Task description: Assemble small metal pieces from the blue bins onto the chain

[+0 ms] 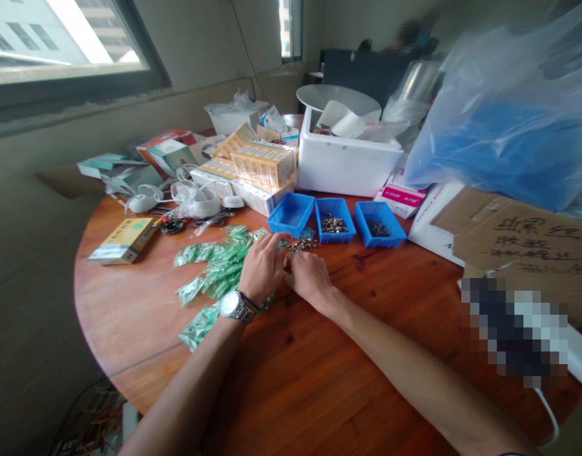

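My left hand (263, 269), with a watch (234, 306) on its wrist, is at the right edge of a heap of small green plastic packets (227, 259). Its fingers are bent and held together. Close beside it my right hand (309, 277) is curled closed, the fingertips near those of the left. Whatever lies between the fingers is hidden. Just beyond the hands is a loose pile of small metal pieces (301, 245). Behind it stand three blue bins: an empty one (291, 216), one with shiny metal pieces (335, 223), and one with dark screw-like pieces (379, 227).
A yellow box (124, 240) lies at the left of the wooden table (291, 392). White devices (200, 200), stacked yellow boxes (262, 163) and a white foam box (348, 164) stand behind. At right are a cardboard box (513, 247), a large plastic bag (513, 133) and a blurred-out object (513, 329).
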Demonstrator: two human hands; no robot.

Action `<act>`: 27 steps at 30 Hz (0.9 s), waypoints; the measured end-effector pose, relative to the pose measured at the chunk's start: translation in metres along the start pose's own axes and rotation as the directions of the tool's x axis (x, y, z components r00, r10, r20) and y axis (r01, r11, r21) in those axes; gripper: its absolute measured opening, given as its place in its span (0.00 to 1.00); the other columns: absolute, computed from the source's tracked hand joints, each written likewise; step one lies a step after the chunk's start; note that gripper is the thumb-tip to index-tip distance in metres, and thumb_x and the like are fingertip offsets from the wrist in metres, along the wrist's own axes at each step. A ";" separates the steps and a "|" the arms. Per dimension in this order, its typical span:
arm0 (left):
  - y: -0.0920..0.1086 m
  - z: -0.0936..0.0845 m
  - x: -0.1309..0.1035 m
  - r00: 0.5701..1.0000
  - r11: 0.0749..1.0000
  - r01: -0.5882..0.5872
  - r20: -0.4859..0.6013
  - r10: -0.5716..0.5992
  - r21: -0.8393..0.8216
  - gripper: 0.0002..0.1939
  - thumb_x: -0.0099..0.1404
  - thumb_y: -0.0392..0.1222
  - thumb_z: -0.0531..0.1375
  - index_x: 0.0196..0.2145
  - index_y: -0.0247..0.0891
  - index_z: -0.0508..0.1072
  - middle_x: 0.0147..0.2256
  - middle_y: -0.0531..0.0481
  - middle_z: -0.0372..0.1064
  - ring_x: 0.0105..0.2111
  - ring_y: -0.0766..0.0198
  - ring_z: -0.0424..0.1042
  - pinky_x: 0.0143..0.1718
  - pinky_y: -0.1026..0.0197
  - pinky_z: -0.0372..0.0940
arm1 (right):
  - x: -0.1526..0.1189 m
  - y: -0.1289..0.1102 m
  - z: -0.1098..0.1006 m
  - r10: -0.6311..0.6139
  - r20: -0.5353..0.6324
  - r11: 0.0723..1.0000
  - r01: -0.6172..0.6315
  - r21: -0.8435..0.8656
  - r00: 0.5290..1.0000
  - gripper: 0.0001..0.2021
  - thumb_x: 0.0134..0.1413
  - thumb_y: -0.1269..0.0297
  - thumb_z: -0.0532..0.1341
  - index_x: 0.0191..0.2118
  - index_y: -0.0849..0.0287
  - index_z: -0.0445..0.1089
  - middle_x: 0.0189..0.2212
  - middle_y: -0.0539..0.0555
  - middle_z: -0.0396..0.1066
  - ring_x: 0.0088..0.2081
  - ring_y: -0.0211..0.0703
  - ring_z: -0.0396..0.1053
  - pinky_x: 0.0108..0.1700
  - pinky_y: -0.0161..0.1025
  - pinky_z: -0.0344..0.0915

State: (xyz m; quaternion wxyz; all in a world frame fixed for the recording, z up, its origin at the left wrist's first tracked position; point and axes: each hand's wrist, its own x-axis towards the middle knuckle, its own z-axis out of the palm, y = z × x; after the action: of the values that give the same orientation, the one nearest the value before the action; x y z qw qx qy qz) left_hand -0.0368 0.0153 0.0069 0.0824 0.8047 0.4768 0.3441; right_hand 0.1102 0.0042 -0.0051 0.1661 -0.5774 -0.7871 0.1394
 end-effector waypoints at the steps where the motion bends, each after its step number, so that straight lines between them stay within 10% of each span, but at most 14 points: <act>1: 0.000 0.000 0.000 1.000 1.000 0.000 -0.001 0.000 -0.001 0.21 0.73 0.33 0.49 0.57 0.41 0.73 0.51 0.44 0.77 0.53 0.50 0.73 0.59 0.47 0.68 | 0.001 0.000 0.002 -0.002 -0.004 1.000 0.002 0.016 1.000 0.07 0.66 0.62 0.65 0.42 0.58 0.79 0.41 0.64 0.83 0.44 0.59 0.82 0.44 0.44 0.73; 6: 0.000 -0.001 0.000 1.000 1.000 -0.005 -0.018 0.005 -0.007 0.20 0.74 0.33 0.49 0.57 0.40 0.73 0.52 0.44 0.77 0.53 0.51 0.73 0.59 0.47 0.67 | -0.006 0.021 0.001 0.040 -0.124 0.878 0.024 0.479 0.991 0.01 0.58 0.69 0.67 0.36 0.57 0.77 0.32 0.57 0.82 0.35 0.49 0.80 0.41 0.41 0.72; 10: 0.002 -0.001 0.000 1.000 1.000 -0.007 -0.018 0.007 -0.005 0.20 0.74 0.33 0.49 0.57 0.40 0.73 0.52 0.44 0.77 0.52 0.51 0.73 0.59 0.47 0.68 | -0.026 0.053 -0.011 0.211 -0.021 0.419 -0.071 0.905 0.977 0.10 0.54 0.57 0.72 0.36 0.57 0.76 0.31 0.54 0.81 0.31 0.44 0.76 0.34 0.39 0.72; 15: 0.003 0.000 -0.001 1.000 1.000 -0.021 -0.001 0.021 0.001 0.20 0.75 0.34 0.48 0.57 0.40 0.73 0.52 0.45 0.78 0.52 0.51 0.74 0.58 0.48 0.68 | -0.043 0.074 -0.021 0.296 0.141 -0.031 -0.138 0.990 0.945 0.17 0.47 0.53 0.77 0.38 0.56 0.77 0.35 0.53 0.82 0.32 0.39 0.75 0.34 0.36 0.71; 27: 0.003 0.001 -0.001 0.999 1.000 -0.031 0.010 0.031 -0.005 0.18 0.76 0.36 0.50 0.57 0.40 0.74 0.50 0.43 0.77 0.54 0.49 0.74 0.59 0.46 0.68 | -0.041 0.069 -0.023 0.333 0.069 -0.079 -0.046 0.996 0.940 0.17 0.46 0.55 0.78 0.40 0.55 0.79 0.37 0.52 0.81 0.34 0.40 0.75 0.35 0.37 0.71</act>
State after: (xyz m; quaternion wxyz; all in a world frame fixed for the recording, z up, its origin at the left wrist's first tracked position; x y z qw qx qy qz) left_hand -0.0342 0.0136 0.0068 0.0812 0.8136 0.4629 0.3423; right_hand 0.1905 -0.0139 -0.0167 0.5865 -0.3930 -0.3299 0.6267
